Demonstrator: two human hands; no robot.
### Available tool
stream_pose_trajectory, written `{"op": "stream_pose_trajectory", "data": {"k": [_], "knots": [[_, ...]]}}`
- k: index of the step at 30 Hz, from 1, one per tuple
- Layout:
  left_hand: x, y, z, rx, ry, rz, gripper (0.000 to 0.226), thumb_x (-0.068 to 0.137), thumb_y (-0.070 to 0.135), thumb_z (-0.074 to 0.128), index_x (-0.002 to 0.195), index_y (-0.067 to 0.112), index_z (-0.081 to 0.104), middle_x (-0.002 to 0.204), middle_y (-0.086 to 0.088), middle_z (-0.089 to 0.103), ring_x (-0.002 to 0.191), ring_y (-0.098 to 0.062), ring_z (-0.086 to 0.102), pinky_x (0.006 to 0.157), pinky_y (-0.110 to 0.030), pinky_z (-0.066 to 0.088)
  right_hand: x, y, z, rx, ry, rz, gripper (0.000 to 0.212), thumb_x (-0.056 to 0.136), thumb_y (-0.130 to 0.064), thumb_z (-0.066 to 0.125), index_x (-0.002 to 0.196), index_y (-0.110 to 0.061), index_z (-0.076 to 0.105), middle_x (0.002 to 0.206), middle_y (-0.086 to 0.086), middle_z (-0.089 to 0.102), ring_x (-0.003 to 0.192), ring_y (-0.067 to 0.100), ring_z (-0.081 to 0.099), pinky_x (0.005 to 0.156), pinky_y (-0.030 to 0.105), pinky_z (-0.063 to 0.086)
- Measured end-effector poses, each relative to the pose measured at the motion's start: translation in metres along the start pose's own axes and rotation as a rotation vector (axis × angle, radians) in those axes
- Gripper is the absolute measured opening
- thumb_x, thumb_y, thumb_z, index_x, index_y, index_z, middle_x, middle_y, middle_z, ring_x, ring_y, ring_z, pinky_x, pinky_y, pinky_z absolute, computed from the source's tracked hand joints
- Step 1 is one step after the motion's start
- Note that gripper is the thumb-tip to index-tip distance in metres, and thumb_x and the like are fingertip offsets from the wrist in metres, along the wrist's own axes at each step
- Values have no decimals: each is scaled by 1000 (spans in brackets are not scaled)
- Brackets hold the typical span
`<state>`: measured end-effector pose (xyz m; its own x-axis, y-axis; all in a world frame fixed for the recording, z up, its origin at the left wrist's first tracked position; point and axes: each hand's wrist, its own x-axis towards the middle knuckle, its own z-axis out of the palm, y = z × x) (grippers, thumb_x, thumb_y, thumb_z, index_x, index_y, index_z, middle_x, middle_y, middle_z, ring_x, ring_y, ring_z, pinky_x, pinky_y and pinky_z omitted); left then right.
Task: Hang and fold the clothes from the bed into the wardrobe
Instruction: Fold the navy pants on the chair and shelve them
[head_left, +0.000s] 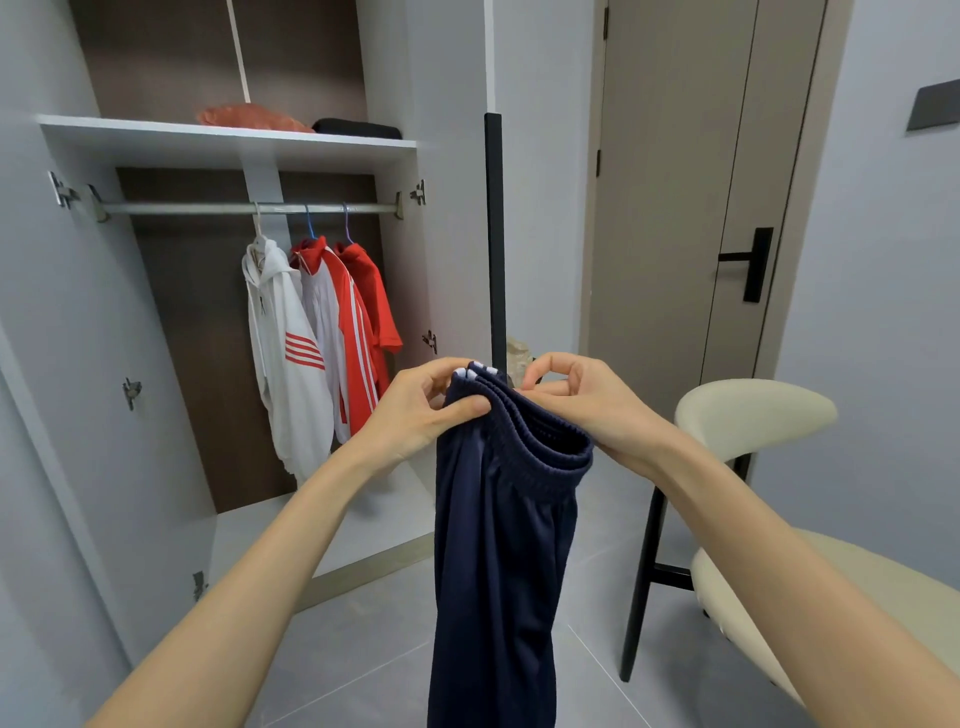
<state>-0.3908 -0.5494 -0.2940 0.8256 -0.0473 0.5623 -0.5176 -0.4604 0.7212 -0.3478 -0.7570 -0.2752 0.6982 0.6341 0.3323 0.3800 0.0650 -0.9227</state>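
We pinch the ribbed waistband (540, 447) of the navy-blue track trousers (493, 582) with both hands, our left hand (421, 410) thumb-over and our right hand (587, 405) at the far edge. They hang straight down in front of us. The wardrobe's steel rail (208, 209) lies up-left, nearer our left hand.

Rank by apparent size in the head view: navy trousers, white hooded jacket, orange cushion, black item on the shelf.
1. navy trousers, nearest the camera, which inflates them.
2. white hooded jacket.
3. orange cushion and black item: look about alike, not ranked.
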Motion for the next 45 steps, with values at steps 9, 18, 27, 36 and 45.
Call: {"op": "stream_pose_trajectory", "data": {"k": [9, 18, 27, 36, 45], "knots": [[13, -7, 8, 190, 224, -33, 19, 83, 35, 71, 100, 28, 65, 92, -2, 68, 79, -13, 57, 69, -25, 47, -8, 12, -4, -253, 31, 114, 58, 72, -44, 81, 119, -30, 49, 113, -7, 65, 97, 5, 67, 79, 24, 52], [20, 0, 25, 119, 295, -76, 18, 81, 42, 70, 90, 37, 56, 105, -6, 62, 90, -16, 59, 78, -33, 54, -11, 25, -12, -193, 542, 5, 45, 76, -18, 77, 108, -23, 45, 110, 1, 64, 93, 13, 65, 79, 31, 55], [33, -24, 30, -118, -11, -160, 51, 73, 34, 79, 116, 24, 54, 98, 20, 71, 91, -2, 68, 70, -13, 53, -9, 32, -44, -148, 440, -154, 39, 84, -12, 72, 114, -18, 47, 97, 12, 71, 91, 27, 68, 87, 43, 55], [90, -90, 86, -78, 15, -93, 16, 85, 22, 72, 91, 36, 66, 86, 28, 70, 78, 9, 66, 64, -5, 46, 26, 115, -112, -501, 339, -43, 54, 81, -28, 76, 125, -31, 46, 113, -15, 62, 101, 1, 62, 92, 26, 50], [190, -137, 83, -62, -112, -105, 18, 85, 19, 70, 102, 21, 66, 91, 16, 69, 80, 3, 65, 72, -13, 50, 108, 149, -152, -336, 499, 138, 14, 85, -21, 72, 97, -14, 70, 94, 1, 74, 94, 26, 68, 81, 36, 58]]}}
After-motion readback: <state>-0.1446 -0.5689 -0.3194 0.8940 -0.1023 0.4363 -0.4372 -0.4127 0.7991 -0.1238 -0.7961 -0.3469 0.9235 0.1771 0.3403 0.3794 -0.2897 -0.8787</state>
